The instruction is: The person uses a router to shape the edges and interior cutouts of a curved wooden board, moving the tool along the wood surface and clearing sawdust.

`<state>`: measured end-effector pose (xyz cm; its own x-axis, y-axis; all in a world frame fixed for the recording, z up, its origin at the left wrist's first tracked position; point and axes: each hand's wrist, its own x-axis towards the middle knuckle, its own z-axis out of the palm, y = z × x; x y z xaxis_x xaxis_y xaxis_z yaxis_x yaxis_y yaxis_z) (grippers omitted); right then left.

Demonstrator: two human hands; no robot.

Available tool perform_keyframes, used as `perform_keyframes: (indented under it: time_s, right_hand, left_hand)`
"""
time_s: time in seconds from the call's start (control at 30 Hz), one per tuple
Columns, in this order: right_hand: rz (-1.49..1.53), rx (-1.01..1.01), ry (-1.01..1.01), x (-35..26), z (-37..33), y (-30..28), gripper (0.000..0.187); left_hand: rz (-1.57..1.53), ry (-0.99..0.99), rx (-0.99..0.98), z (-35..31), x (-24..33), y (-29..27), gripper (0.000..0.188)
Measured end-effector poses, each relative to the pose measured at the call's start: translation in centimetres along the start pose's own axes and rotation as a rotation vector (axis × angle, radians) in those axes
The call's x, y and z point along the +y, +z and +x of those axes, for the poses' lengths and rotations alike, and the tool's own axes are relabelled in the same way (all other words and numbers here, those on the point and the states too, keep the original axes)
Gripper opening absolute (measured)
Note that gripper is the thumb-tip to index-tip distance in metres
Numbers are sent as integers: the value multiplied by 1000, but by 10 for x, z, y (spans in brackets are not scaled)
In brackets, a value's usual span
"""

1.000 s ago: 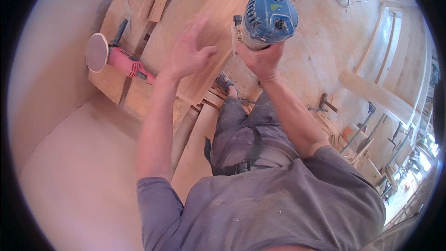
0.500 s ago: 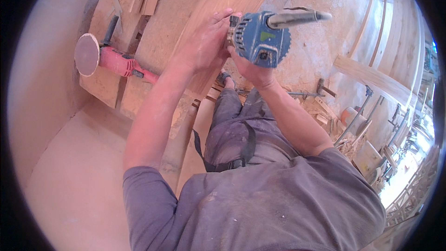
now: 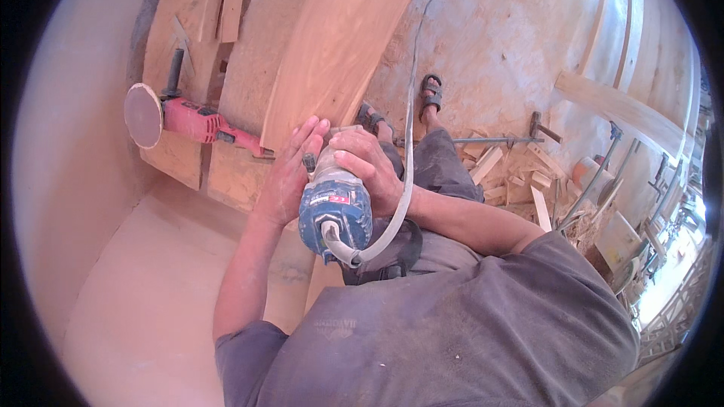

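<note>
A blue trim router (image 3: 334, 211) with a dusty grey body is at the near end of a long, smooth wooden plank (image 3: 343, 38). My right hand (image 3: 369, 164) wraps round the router's body from the right, fingers curled over it. Against its left side rests my left hand (image 3: 286, 177), which steadies the tool with its fingers fairly straight and their tips near the plank's end. The router's base and bit are hidden under the body and my hands. A pale cord (image 3: 409, 143) loops from the router's top and runs away to the far side.
To the left, a red angle grinder (image 3: 200, 122) with a round sanding disc lies on the wooden boards (image 3: 170, 154). Wood offcuts (image 3: 520, 188), a hammer (image 3: 537, 126) and metal clamps (image 3: 596, 173) are on the floor at right. More planks (image 3: 633, 109) stand beyond.
Both hands have brought the router nearer to me and to the left, to the plank's near end. The router has turned, so its top and cord now face my body.
</note>
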<state>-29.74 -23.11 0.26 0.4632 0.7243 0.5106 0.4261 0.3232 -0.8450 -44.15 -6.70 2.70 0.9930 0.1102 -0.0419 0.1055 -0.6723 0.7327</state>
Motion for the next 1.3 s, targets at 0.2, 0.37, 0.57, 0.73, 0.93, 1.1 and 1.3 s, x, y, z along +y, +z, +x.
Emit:
perform_keyframes:
  time_s: [0.2, 0.37, 0.57, 0.73, 0.93, 1.1, 1.3]
  right_hand:
    - [109, -5, 152, 31, 0, -15, 77]
    - [535, 41, 528, 20, 56, -38, 70]
    - [-53, -207, 349, 20, 19, -27, 70]
    - [124, 14, 168, -17, -3, 14, 66]
    - [64, -86, 167, -33, -5, 18, 68]
    - [92, -71, 158, -26, -8, 17, 72]
    - [77, -54, 100, -13, 1, 9, 70]
  left_hand:
    - [29, 25, -50, 55, -10, -9, 83]
    - [1, 103, 5, 102, -21, -17, 87]
    - [50, 45, -41, 64, -12, -16, 89]
    - [-21, -25, -43, 1, 4, -13, 78]
    - [-28, -46, 5, -24, 11, -6, 66]
    - [-6, -81, -36, -20, 13, -9, 68]
    - [-1, -88, -55, -3, 11, -13, 71]
